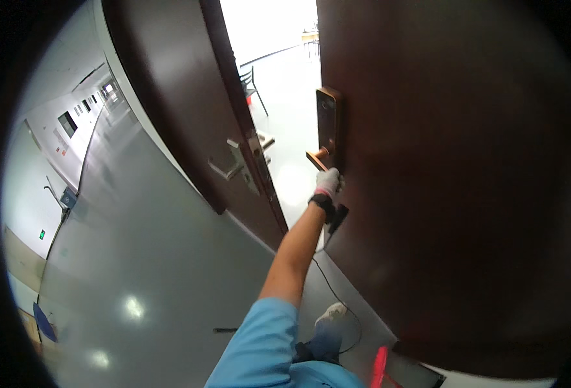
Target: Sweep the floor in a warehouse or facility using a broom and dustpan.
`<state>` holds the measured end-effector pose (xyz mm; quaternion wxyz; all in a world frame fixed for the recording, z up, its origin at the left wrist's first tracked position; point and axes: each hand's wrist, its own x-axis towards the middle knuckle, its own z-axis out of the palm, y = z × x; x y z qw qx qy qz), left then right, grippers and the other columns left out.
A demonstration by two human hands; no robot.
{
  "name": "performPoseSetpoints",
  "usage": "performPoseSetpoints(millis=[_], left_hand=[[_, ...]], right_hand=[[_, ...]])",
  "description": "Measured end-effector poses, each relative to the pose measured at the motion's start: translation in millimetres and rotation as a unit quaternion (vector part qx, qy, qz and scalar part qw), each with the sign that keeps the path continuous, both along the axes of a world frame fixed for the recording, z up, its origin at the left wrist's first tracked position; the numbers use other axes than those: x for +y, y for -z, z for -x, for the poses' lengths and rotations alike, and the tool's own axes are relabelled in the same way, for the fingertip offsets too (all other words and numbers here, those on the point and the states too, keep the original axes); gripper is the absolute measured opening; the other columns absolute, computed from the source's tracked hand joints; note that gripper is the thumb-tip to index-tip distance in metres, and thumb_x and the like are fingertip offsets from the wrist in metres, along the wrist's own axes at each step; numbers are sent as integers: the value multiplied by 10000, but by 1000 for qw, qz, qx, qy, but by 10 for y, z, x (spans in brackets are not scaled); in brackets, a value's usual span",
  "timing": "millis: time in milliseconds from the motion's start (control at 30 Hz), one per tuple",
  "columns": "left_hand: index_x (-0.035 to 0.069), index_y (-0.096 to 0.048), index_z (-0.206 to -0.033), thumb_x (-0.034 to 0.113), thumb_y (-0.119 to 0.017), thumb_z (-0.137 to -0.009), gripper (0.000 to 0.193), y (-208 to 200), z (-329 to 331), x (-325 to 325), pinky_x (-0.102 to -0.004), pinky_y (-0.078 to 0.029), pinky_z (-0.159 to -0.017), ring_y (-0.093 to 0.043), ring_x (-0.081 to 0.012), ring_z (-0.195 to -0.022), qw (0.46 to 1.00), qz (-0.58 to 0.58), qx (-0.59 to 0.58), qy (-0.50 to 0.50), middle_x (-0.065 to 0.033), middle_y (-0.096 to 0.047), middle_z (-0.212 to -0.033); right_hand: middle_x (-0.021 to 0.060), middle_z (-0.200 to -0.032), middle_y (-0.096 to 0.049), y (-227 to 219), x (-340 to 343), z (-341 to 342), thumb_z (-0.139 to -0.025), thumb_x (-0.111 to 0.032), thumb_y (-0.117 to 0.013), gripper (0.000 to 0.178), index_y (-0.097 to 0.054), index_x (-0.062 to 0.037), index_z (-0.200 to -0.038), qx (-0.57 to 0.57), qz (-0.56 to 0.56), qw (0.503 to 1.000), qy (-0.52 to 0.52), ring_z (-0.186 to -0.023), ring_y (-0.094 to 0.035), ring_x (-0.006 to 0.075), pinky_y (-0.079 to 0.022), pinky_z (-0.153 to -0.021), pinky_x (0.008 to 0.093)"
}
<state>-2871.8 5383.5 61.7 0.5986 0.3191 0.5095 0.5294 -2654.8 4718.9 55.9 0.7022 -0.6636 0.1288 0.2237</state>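
My left arm, in a light blue sleeve, reaches forward to the dark brown door (453, 181) on the right. My left hand (328, 182), in a whitish glove with a dark band at the wrist, is closed on the end of the copper-coloured door handle (316, 159). Above the handle sits a tall lock plate (328, 110). A black, stick-like piece (339, 218) shows just below the wrist; what it belongs to is unclear. My right hand is out of view. A bright red, narrow object (380, 366) stands at the lower edge.
Left of the gap is a second brown door leaf (169, 77) with a silver handle (227, 169). Through the gap a chair (254, 88) stands in a bright room. A black cable (329, 284) runs over the floor near my shoe (331, 313). A long corridor (114, 129) stretches away on the left.
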Motion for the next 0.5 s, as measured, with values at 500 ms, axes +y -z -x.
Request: performPoseSetpoints(millis=[500], left_hand=[[61,-391,-719,60,-415,-765,52,-331,949,-1334,-291,-402,-450,-495,-202,-631,993,81,25,84,-55,-453,-667]], right_hand=[[52,-553,-470,-166,-1312,482,-816,-503,-360,435,-495,-91,-856,105,-40,991,-73,-364,-391,145,-315,-303,248]])
